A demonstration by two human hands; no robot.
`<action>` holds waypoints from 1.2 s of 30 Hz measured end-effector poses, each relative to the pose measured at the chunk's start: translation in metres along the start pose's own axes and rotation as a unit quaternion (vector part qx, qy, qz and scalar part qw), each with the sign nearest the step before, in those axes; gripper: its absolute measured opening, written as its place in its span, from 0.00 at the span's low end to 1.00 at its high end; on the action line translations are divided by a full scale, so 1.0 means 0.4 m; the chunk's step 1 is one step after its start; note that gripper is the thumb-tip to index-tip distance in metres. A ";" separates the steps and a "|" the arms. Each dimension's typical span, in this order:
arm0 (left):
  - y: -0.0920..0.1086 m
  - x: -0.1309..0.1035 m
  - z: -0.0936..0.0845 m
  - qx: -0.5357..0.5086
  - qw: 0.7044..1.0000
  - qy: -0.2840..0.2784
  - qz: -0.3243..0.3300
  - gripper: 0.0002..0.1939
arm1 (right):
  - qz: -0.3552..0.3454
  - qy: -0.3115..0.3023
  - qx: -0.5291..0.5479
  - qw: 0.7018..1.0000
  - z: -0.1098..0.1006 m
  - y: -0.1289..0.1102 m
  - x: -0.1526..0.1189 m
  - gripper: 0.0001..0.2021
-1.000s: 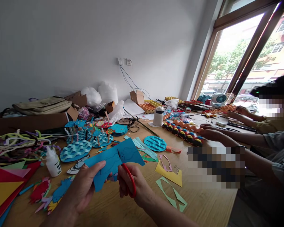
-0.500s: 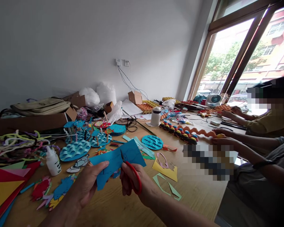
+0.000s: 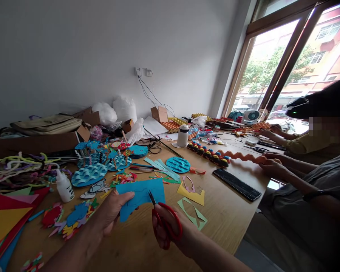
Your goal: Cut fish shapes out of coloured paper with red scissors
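Note:
My left hand (image 3: 115,209) pinches the left edge of a sheet of blue paper (image 3: 138,192), thumb on top. Faint drawn lines show on the paper, and its lower edge has a curved cut. My right hand (image 3: 166,223) is closed round the red handles of a pair of scissors (image 3: 177,226). The scissor blades lie at the paper's right part, tips over its surface. Left of my hands are a white glue bottle (image 3: 64,187) and a pile of cut paper fish (image 3: 77,215). To the right lie a yellow scrap (image 3: 191,194) and a green scrap (image 3: 192,213) with cut-out holes.
Blue wavy discs (image 3: 90,174) with fish on stems stand behind the glue. Coloured paper sheets (image 3: 8,223) lie at the left, a dark phone-like slab (image 3: 236,184) at the right. A white bottle (image 3: 183,136) stands farther back. A co-worker's hands (image 3: 272,164) hold an egg-tray strip.
The scissors and my right hand have moved down and to the right. The blue paper has turned more level, and its lower edge now shows a curved cut.

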State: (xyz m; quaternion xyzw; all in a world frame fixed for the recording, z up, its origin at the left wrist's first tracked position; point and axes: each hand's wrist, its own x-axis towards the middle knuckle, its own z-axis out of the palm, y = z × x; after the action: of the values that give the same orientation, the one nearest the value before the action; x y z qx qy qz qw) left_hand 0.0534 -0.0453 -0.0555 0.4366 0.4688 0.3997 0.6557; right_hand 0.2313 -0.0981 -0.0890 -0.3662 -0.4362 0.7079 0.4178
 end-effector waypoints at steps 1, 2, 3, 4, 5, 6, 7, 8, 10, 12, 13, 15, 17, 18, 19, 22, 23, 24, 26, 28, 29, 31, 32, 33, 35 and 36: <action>0.000 -0.006 0.001 0.000 1.000 0.000 -0.002 0.11 | 0.004 0.002 -0.013 1.000 -0.004 0.000 -0.005 0.23; -0.001 -0.012 0.001 -0.001 1.000 0.000 -0.005 0.11 | 0.006 0.003 -0.022 1.000 -0.008 -0.001 -0.009 0.23; -0.001 -0.017 0.002 -0.004 1.000 -0.001 -0.009 0.10 | 0.008 0.003 -0.026 1.000 -0.011 -0.002 -0.011 0.23; -0.001 -0.023 0.002 -0.007 1.000 -0.001 -0.013 0.09 | 0.011 -0.001 -0.026 1.000 -0.012 -0.002 -0.012 0.23; -0.001 -0.028 0.001 -0.011 1.000 0.000 -0.016 0.08 | 0.014 -0.007 -0.023 1.000 -0.012 -0.003 -0.013 0.23; -0.002 -0.032 0.000 -0.015 1.000 0.002 -0.019 0.08 | 0.017 -0.014 -0.020 1.000 -0.012 -0.003 -0.013 0.23; -0.002 -0.036 -0.002 -0.020 1.000 0.003 -0.020 0.08 | 0.019 -0.021 -0.017 0.999 -0.010 -0.003 -0.013 0.23; -0.002 -0.040 -0.003 -0.024 1.000 0.003 -0.020 0.08 | 0.021 -0.027 -0.013 0.999 -0.007 -0.004 -0.013 0.23; -0.003 -0.049 -0.002 -0.031 0.999 0.007 -0.020 0.07 | 0.022 -0.035 -0.004 0.999 -0.002 -0.004 -0.013 0.23; -0.003 -0.060 0.002 -0.035 0.999 0.019 -0.026 0.07 | 0.018 -0.036 0.000 0.999 0.005 -0.005 -0.012 0.24; -0.003 -0.066 0.006 -0.036 0.998 0.028 -0.031 0.07 | 0.015 -0.033 -0.001 0.999 0.008 -0.004 -0.012 0.24; -0.004 -0.078 0.015 -0.037 0.997 0.045 -0.041 0.06 | 0.007 -0.022 -0.008 1.000 0.015 -0.001 -0.011 0.25; -0.007 -0.088 0.023 -0.037 0.997 0.054 -0.042 0.07 | -0.007 -0.005 -0.016 1.000 0.022 0.005 -0.009 0.26; -0.008 -0.091 0.026 -0.038 0.997 0.056 -0.041 0.07 | -0.014 0.005 -0.017 1.000 0.026 0.009 -0.008 0.27; -0.010 -0.094 0.029 -0.038 0.997 0.057 -0.040 0.07 | -0.021 0.015 -0.016 1.000 0.029 0.013 -0.007 0.27; -0.013 -0.096 0.034 -0.038 0.997 0.055 -0.039 0.08 | -0.031 0.041 -0.015 0.999 0.038 0.024 -0.003 0.28; -0.013 -0.095 0.035 -0.037 0.997 0.053 -0.040 0.09 | -0.031 0.047 -0.019 0.998 0.041 0.027 -0.002 0.29; -0.013 -0.094 0.036 -0.035 0.997 0.051 -0.041 0.09 | -0.031 0.055 -0.023 0.998 0.042 0.030 -0.001 0.29; -0.012 -0.089 0.038 -0.031 0.997 0.046 -0.045 0.10 | -0.031 0.073 -0.029 0.996 0.042 0.036 0.000 0.28; -0.012 -0.083 0.040 -0.028 0.998 0.042 -0.049 0.11 | -0.033 0.094 -0.026 0.995 0.038 0.043 0.000 0.28; -0.014 -0.080 0.041 -0.026 0.998 0.040 -0.050 0.12 | -0.035 0.103 -0.023 0.994 0.035 0.046 0.000 0.27; -0.019 -0.072 0.043 -0.021 0.998 0.035 -0.051 0.12 | -0.038 0.109 -0.022 0.993 0.027 0.051 -0.002 0.27; -0.022 -0.068 0.045 -0.019 0.998 0.032 -0.051 0.12 | -0.038 0.109 -0.022 0.993 0.023 0.052 -0.004 0.27; -0.026 -0.064 0.047 -0.016 0.998 0.029 -0.050 0.12 | -0.037 0.109 -0.022 0.993 0.020 0.052 -0.006 0.27; -0.033 -0.057 0.051 -0.011 0.999 0.022 -0.048 0.11 | -0.031 0.112 -0.017 0.993 0.014 0.051 -0.010 0.26; -0.035 -0.054 0.054 -0.008 0.999 0.018 -0.048 0.10 | -0.029 0.117 -0.013 0.993 0.012 0.049 -0.012 0.26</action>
State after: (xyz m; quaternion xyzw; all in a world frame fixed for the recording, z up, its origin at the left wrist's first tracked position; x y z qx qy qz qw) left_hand 0.0706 -0.0741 -0.0593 0.4007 0.4977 0.3798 0.6689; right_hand 0.2234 -0.1094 -0.1047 -0.4386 -0.4039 0.6421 0.4818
